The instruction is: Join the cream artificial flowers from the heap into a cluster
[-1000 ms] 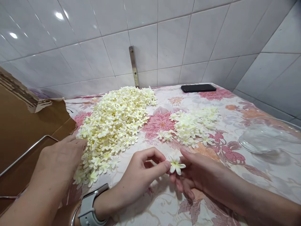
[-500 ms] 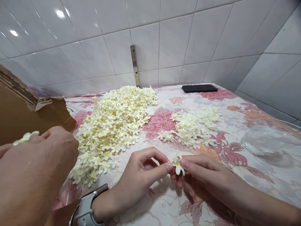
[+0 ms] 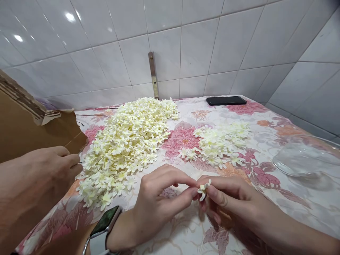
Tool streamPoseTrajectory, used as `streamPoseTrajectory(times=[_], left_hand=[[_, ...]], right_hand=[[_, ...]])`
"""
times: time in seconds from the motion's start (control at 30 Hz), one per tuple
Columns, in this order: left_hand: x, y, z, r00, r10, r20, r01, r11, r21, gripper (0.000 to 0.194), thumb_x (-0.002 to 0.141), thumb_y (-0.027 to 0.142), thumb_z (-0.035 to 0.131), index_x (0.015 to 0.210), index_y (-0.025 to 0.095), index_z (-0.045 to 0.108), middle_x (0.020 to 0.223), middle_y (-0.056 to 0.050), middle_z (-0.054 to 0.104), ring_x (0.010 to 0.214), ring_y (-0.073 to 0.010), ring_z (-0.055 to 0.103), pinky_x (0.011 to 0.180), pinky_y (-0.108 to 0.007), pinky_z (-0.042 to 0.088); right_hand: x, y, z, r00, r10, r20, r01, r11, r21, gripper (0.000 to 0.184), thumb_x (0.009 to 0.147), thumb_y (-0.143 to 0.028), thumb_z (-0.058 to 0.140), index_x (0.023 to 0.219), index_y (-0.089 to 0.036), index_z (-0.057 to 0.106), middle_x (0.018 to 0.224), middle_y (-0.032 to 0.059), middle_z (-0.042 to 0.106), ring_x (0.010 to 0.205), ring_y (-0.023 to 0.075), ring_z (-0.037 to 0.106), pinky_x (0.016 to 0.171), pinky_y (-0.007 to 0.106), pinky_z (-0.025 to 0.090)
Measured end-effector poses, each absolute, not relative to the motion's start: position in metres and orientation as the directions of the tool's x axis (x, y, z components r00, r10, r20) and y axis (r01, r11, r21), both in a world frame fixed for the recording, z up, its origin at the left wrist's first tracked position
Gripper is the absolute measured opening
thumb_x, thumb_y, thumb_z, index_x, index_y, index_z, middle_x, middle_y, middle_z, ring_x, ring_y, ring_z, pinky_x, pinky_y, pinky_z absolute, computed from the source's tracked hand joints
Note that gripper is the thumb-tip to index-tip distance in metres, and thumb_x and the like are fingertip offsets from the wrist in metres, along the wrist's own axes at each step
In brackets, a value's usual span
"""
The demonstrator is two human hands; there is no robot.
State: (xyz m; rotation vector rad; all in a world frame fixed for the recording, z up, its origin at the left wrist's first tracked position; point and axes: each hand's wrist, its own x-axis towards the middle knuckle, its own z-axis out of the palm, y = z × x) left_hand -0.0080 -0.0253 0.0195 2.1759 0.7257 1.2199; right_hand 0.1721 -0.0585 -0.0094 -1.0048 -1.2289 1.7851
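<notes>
Behind the flower heap (image 3: 127, 138), a pale tiled wall (image 3: 202, 46) closes off the far edge of the worktop (image 3: 172, 242), meeting a corner well to the heap's right. White covering printed with pink and orange blossoms dresses the worktop and shows between heap and hands. Left of the heap, torn cardboard (image 3: 26, 131) limits movement. To the heap's right spreads a smaller flower cluster (image 3: 220, 143); farther right is a clear dish (image 3: 294, 159). Beside the heap's near left side is another person's hand (image 3: 50, 173), fingers curled, contents hidden. Nearer than the heap, to its right, the left hand (image 3: 164, 194) and right hand (image 3: 236, 198) both pinch one flower (image 3: 203, 189) between thumb and fingers. Behind that cluster, right of the heap, lies a black phone (image 3: 226, 101). The pinched flower is creamy white, seen side-on, petals curling, partly hidden by fingertips.
</notes>
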Motion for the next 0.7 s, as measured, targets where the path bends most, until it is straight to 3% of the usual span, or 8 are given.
streamPoseTrajectory(times=[0.27,0.4,0.5,0.6,0.7], left_hand=[[-0.008,-0.027,0.02,0.486,0.574,0.659,0.128,-0.793,0.595,0.012,0.071,0.001,0.067,0.082,0.004,0.071,0.07,-0.012,0.07,0.066,-0.0151,0.066,0.064,-0.022,0.052],[-0.008,-0.028,0.02,0.478,0.58,0.66,0.14,-0.792,0.594,0.011,0.07,-0.001,0.064,0.077,0.004,0.071,0.07,-0.012,0.07,0.066,-0.0151,0.065,0.062,-0.022,0.052],[-0.007,-0.028,0.02,0.437,0.679,0.59,0.189,-0.711,0.677,0.012,0.07,-0.001,0.061,0.073,0.006,0.07,0.067,-0.009,0.07,0.064,-0.0148,0.065,0.064,-0.022,0.051],[-0.008,-0.027,0.019,0.407,0.799,0.443,0.258,-0.566,0.783,0.015,0.07,0.0,0.059,0.073,0.01,0.069,0.069,-0.006,0.072,0.066,-0.0136,0.066,0.065,-0.02,0.05],[-0.009,-0.028,0.018,0.411,0.837,0.361,0.28,-0.493,0.824,0.017,0.071,0.0,0.057,0.074,0.012,0.068,0.072,-0.002,0.072,0.067,-0.012,0.066,0.065,-0.018,0.049]], right_hand=[[0.173,-0.061,-0.009,-0.421,0.899,-0.12,-0.072,-0.165,-0.984,0.033,0.089,-0.043,0.05,0.072,-0.016,0.058,0.068,-0.0006,0.048,0.053,0.0079,0.04,0.048,0.021,0.032],[0.173,-0.058,0.001,-0.418,0.908,0.027,0.091,0.071,-0.993,0.029,0.092,-0.035,0.045,0.074,-0.019,0.061,0.075,0.0022,0.058,0.061,0.012,0.051,0.055,0.023,0.042],[0.173,-0.058,0.004,-0.35,0.92,0.178,0.327,0.298,-0.896,0.018,0.09,-0.027,0.048,0.092,-0.023,0.065,0.087,0.0042,0.067,0.081,0.0176,0.062,0.071,0.026,0.049],[0.174,-0.062,-0.001,-0.251,0.907,0.338,0.478,0.42,-0.772,0.025,0.084,-0.023,0.055,0.108,-0.025,0.059,0.097,0.0044,0.07,0.081,0.0179,0.067,0.067,0.024,0.054],[0.174,-0.066,-0.006,-0.279,0.844,0.458,0.527,0.533,-0.662,0.03,0.083,-0.017,0.055,0.112,-0.026,0.055,0.097,0.003,0.073,0.08,0.0167,0.07,0.064,0.02,0.056]])
